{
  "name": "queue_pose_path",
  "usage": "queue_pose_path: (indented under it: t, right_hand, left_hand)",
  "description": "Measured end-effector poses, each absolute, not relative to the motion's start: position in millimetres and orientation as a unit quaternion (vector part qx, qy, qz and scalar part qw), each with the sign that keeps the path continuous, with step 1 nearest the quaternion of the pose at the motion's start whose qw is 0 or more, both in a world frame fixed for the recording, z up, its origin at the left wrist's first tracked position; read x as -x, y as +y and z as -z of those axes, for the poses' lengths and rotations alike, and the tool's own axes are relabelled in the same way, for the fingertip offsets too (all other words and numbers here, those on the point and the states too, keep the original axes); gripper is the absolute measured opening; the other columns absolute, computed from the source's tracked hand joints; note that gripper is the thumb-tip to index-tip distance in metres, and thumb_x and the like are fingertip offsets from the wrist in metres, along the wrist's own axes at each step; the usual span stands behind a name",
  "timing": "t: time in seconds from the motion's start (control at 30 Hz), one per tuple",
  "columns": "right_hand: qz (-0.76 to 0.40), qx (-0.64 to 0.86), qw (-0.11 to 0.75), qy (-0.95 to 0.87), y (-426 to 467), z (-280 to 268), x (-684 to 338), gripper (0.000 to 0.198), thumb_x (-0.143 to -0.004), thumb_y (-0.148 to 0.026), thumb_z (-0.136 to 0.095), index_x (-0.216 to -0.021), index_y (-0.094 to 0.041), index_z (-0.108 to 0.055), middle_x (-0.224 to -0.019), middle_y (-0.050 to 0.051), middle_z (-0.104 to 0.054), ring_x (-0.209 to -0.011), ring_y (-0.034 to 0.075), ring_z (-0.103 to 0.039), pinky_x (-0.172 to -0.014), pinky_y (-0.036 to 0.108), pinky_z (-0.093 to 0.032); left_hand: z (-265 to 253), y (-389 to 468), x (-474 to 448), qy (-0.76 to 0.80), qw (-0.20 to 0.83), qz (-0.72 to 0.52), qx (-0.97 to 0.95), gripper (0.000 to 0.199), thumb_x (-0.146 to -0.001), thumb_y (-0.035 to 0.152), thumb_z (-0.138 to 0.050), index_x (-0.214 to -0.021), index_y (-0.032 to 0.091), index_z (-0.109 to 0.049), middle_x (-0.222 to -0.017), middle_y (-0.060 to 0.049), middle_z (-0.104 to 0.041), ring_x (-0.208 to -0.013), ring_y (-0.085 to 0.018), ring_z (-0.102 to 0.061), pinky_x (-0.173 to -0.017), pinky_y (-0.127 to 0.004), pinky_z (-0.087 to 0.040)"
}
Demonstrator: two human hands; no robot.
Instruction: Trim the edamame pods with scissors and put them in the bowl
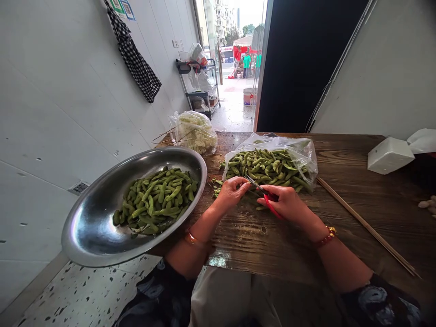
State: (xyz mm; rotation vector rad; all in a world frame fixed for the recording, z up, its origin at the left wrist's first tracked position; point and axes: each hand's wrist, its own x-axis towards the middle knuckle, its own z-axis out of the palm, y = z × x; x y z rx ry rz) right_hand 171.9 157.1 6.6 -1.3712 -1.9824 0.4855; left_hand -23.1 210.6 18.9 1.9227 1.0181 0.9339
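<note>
My right hand is closed around red-handled scissors, their blades pointing up and left toward my left fingertips. My left hand pinches something small at the blade tips, probably an edamame pod, though the fingers mostly cover it. Just beyond both hands, a clear plastic bag lies spread with a heap of green edamame pods on it. To the left stands a large steel bowl holding many more edamame pods. Loose trimmings lie beside my left hand.
A bag of cauliflower sits at the table's back left, near thin skewers. Long wooden sticks lie on the right of the wooden table. A white tissue box stands back right. Beyond are a shelf cart and a doorway.
</note>
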Motion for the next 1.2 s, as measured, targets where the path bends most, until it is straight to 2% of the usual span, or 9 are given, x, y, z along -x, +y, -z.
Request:
queue_pose_path:
  t: [0.27, 0.33, 0.5, 0.6, 0.73, 0.93, 1.1, 1.2]
  right_hand:
    - [-0.255, 0.518, 0.313, -0.754, 157, -7, -172, 0.04, -0.08, -0.048, -0.061, -0.1, -0.016, -0.072, -0.059, -0.003, -0.056, -0.053, 0.011, -0.044, -0.051, 0.023, -0.036]
    - [-0.268, 0.519, 0.33, -0.742, 157, -7, -172, 0.041, -0.079, -0.048, -0.062, -0.102, -0.016, -0.071, -0.059, -0.003, -0.055, -0.053, 0.01, -0.043, -0.051, 0.023, -0.036]
    - [-0.253, 0.542, 0.382, -0.704, 158, -9, -173, 0.049, -0.078, -0.051, -0.062, -0.111, -0.014, -0.068, -0.06, -0.003, -0.055, -0.054, 0.011, -0.046, -0.051, 0.022, -0.039]
    - [-0.212, 0.545, 0.383, -0.715, 157, -9, -173, 0.048, -0.078, -0.051, -0.063, -0.111, -0.016, -0.067, -0.065, -0.001, -0.059, -0.057, 0.012, -0.049, -0.055, 0.024, -0.043]
    - [-0.161, 0.524, 0.379, -0.745, 156, -7, -170, 0.046, -0.077, -0.048, -0.066, -0.112, -0.018, -0.065, -0.074, 0.002, -0.063, -0.061, 0.015, -0.053, -0.061, 0.027, -0.047]
    - [-0.184, 0.54, 0.405, -0.714, 155, -5, -163, 0.043, -0.077, -0.046, -0.067, -0.11, -0.019, -0.065, -0.07, 0.001, -0.063, -0.059, 0.014, -0.054, -0.058, 0.027, -0.047]
    - [-0.275, 0.538, 0.435, -0.667, 156, -1, -154, 0.042, -0.073, -0.043, -0.069, -0.107, -0.018, -0.065, -0.067, -0.001, -0.063, -0.057, 0.014, -0.055, -0.054, 0.025, -0.046]
    - [-0.32, 0.536, 0.46, -0.632, 157, 1, -152, 0.041, -0.074, -0.039, -0.067, -0.108, -0.016, -0.062, -0.071, 0.001, -0.065, -0.062, 0.014, -0.057, -0.057, 0.026, -0.047]
  left_hand:
    - [-9, 215, 21, 0.389, 0.318, -0.364, -0.785, 0.015, -0.078, 0.023, -0.061, -0.065, 0.015, -0.06, -0.066, -0.001, -0.056, -0.066, -0.012, -0.047, -0.064, -0.024, -0.035]
    - [-11, 213, 21, 0.394, 0.36, -0.374, -0.759, 0.015, -0.077, 0.025, -0.063, -0.067, 0.015, -0.06, -0.064, 0.001, -0.054, -0.064, -0.011, -0.045, -0.061, -0.023, -0.034]
    - [-17, 210, 22, 0.408, 0.562, -0.42, -0.584, 0.025, -0.074, 0.037, -0.067, -0.077, 0.015, -0.056, -0.05, 0.008, -0.043, -0.043, -0.004, -0.034, -0.043, -0.018, -0.024]
    - [-17, 211, 22, 0.392, 0.627, -0.459, -0.493, 0.03, -0.07, 0.036, -0.071, -0.078, 0.016, -0.05, -0.057, 0.006, -0.053, -0.039, -0.003, -0.038, -0.037, -0.016, -0.021]
    - [-17, 211, 21, 0.37, 0.665, -0.485, -0.43, 0.036, -0.065, 0.035, -0.075, -0.081, 0.017, -0.048, -0.062, 0.005, -0.058, -0.041, -0.003, -0.045, -0.035, -0.014, -0.027]
    - [-18, 203, 16, 0.351, 0.695, -0.418, -0.468, 0.035, -0.068, 0.038, -0.072, -0.084, 0.014, -0.053, -0.056, 0.003, -0.057, -0.044, -0.007, -0.052, -0.042, -0.017, -0.04]
    - [-14, 194, 9, 0.359, 0.661, -0.345, -0.562, 0.034, -0.074, 0.044, -0.066, -0.087, 0.015, -0.053, -0.045, 0.007, -0.051, -0.034, -0.004, -0.038, -0.037, -0.016, -0.024]
    - [-17, 191, 7, 0.358, 0.637, -0.338, -0.593, 0.032, -0.075, 0.042, -0.065, -0.086, 0.014, -0.054, -0.044, 0.008, -0.046, -0.037, -0.004, -0.035, -0.04, -0.016, -0.024]
